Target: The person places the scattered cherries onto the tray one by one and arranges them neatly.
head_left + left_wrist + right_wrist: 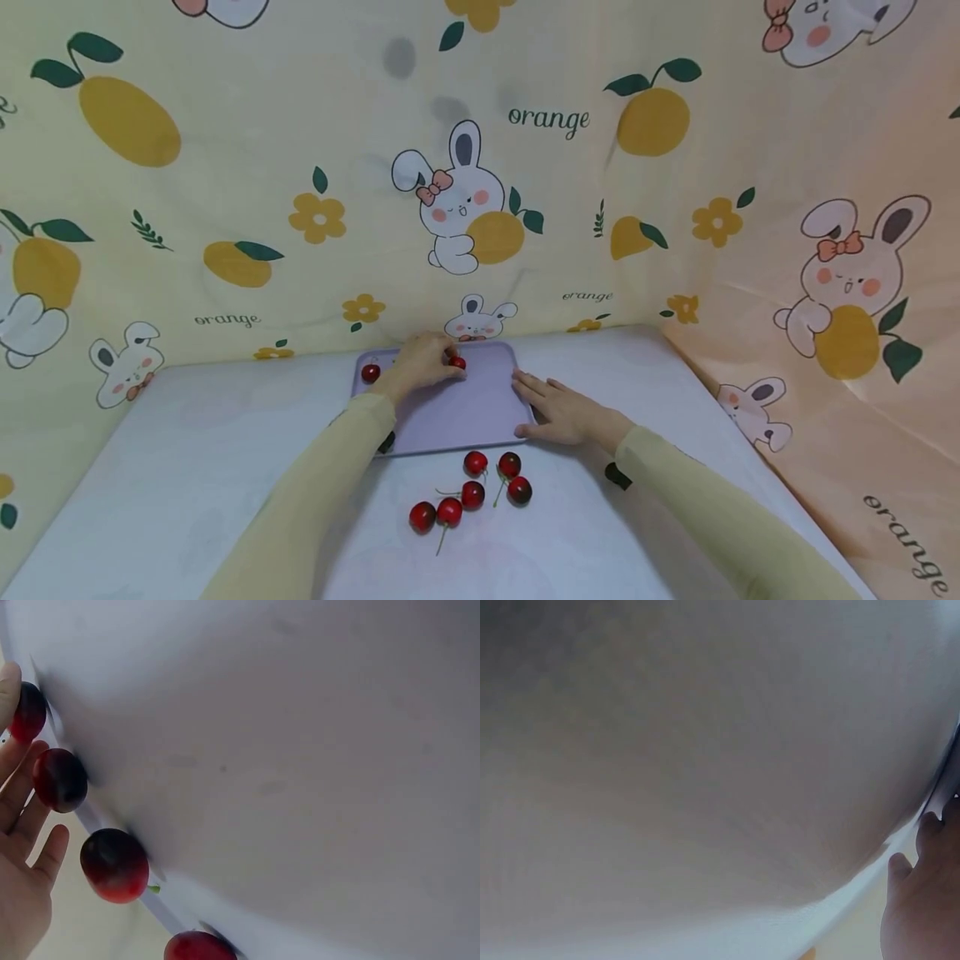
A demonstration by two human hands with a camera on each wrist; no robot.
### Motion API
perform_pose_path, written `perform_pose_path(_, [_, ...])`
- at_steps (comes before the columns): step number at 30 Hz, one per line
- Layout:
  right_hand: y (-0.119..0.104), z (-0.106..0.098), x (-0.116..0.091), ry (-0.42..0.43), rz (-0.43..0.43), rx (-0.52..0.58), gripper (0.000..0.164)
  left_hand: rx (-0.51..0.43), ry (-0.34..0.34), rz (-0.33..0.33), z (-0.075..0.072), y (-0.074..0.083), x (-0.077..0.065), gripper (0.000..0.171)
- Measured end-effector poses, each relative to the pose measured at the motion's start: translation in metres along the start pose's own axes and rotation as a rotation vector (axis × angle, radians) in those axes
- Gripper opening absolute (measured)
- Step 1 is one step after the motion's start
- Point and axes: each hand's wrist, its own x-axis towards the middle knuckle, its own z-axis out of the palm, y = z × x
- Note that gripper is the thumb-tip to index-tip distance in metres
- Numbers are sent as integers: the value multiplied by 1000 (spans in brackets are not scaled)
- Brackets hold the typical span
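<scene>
My left hand [422, 361] reaches over the far part of a pale purple tray [465, 417] and pinches a red cherry [458, 363] between thumb and fingers. In the left wrist view the pinched cherry [28, 714] is dark on top, and several more cherries [115, 865] stand in a row along the tray's far edge. Another cherry [371, 372] sits in the far left corner. My right hand [564, 412] rests on the tray's right rim, fingers straight. In the right wrist view only part of that hand [926, 907] shows at the edge.
Several cherries with stems, among them a dark red cherry [519, 490] and another cherry [422, 517], lie on the white table [247, 467] in front of the tray. A patterned cloth [337, 167] hangs behind the table and on its right side.
</scene>
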Motion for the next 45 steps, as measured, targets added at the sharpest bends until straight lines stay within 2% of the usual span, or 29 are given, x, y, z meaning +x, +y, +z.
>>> perform_pose_path(19, [-2, 1, 0, 3, 12, 5, 94, 13, -17, -29, -1, 3, -5, 39])
perform_pose_path(28, [-1, 1, 1, 2, 22, -4, 95, -26, -1, -28, -12, 4, -11, 43])
perform_pose_path(32, [-1, 1, 1, 2, 17, 0, 94, -73, 15, -29, -19, 3, -16, 41])
perform_pose_path(41, [-1, 3, 1, 3, 19, 2, 94, -201, 70, 49, -43, 0, -40, 24])
perform_pose_path(45, [1, 4, 2, 14, 12, -7, 95, -242, 115, 127, -54, 1, -55, 20])
